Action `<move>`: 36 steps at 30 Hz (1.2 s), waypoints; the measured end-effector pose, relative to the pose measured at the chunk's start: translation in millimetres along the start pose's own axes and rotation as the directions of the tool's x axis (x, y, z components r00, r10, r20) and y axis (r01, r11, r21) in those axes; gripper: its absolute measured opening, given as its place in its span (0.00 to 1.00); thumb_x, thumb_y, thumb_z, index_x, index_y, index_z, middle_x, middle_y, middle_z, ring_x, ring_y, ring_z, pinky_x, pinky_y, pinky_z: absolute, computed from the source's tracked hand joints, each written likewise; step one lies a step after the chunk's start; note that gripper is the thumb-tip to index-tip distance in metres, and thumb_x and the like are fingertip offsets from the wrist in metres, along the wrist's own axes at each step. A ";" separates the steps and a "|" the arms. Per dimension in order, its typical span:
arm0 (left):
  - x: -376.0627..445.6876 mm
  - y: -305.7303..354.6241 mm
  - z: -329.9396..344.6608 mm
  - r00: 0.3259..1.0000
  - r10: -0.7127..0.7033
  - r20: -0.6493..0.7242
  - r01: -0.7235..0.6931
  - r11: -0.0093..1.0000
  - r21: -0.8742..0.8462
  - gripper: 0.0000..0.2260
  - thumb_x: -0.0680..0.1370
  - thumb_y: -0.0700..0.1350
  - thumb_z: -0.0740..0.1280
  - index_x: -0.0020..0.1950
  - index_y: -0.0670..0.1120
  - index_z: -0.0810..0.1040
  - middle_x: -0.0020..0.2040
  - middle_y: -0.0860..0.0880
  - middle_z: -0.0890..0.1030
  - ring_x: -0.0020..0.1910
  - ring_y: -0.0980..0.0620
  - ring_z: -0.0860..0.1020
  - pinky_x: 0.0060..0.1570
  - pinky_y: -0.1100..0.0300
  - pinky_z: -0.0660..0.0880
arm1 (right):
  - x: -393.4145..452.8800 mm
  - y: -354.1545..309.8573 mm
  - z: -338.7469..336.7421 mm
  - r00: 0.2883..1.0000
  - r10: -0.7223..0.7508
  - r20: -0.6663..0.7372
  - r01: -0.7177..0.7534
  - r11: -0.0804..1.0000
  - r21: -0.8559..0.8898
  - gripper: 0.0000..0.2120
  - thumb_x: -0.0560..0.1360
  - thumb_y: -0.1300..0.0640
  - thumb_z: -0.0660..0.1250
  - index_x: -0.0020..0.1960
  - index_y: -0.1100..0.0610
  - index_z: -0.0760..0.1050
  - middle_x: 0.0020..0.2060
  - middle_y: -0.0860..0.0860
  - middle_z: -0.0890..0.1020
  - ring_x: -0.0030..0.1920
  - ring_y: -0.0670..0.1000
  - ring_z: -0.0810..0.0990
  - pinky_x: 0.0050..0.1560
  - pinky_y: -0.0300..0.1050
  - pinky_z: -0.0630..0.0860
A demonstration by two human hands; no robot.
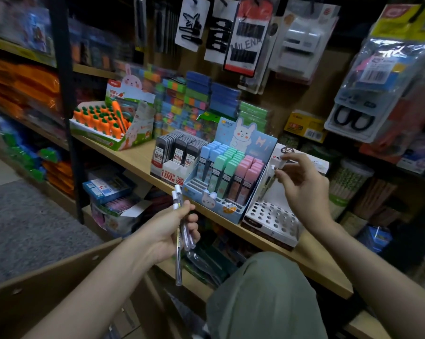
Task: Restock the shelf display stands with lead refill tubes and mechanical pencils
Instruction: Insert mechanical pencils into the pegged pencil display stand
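- My right hand (302,182) hovered above the white cardboard display stand with rows of round holes (271,217), fingers pinched on a slim white-capped mechanical pencil (270,178); that pencil hung nearly upright, tip down, over the back rows of the holes.
- The stand sat directly below and slightly toward me from that hand, on the pale wooden shelf (311,255), so I judged the move as a short straight drop along the pencil's long axis into an open hole.
- My left hand (174,226) was lower and further left, well clear of the shelf edge, and curled around a small bundle of clear plastic pencils with white caps (182,231); their long axes ran from near my wrist up toward the shelf, caps uppermost.
- The right hand was plainly the nearer one to the stand.
- The holed panel looked matte and stiff and mostly unfilled; the pencil barrels looked smooth, glossy and slippery.
- Just left of the stand, touching or nearly so, was the blue bunny-printed cardboard display of pastel blue, green and pink lead refill tubes (228,167), flat-sided and hard-capped.
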State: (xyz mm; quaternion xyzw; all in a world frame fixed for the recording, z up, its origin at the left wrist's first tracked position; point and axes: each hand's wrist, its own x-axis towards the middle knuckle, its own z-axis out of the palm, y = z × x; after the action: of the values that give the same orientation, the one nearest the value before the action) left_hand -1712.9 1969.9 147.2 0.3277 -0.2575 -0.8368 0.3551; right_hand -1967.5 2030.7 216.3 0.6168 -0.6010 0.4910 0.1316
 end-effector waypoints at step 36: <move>-10.3 -2.7 -3.0 0.896 0.103 0.433 -0.221 0.947 0.232 0.12 0.79 0.43 0.64 0.62 0.41 0.77 0.50 0.45 0.83 0.34 0.55 0.76 0.34 0.63 0.74 | -18.1 -40.8 26.8 0.991 0.051 0.127 -0.059 0.996 0.066 0.15 0.76 0.55 0.71 0.60 0.45 0.74 0.44 0.39 0.79 0.43 0.38 0.78 0.41 0.29 0.74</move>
State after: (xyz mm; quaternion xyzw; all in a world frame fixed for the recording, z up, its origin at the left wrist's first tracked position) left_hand -1706.4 1978.8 147.2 0.1658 -0.4675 -0.8101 0.3124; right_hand -1916.3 2031.6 207.0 0.6337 -0.6073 0.4756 0.0585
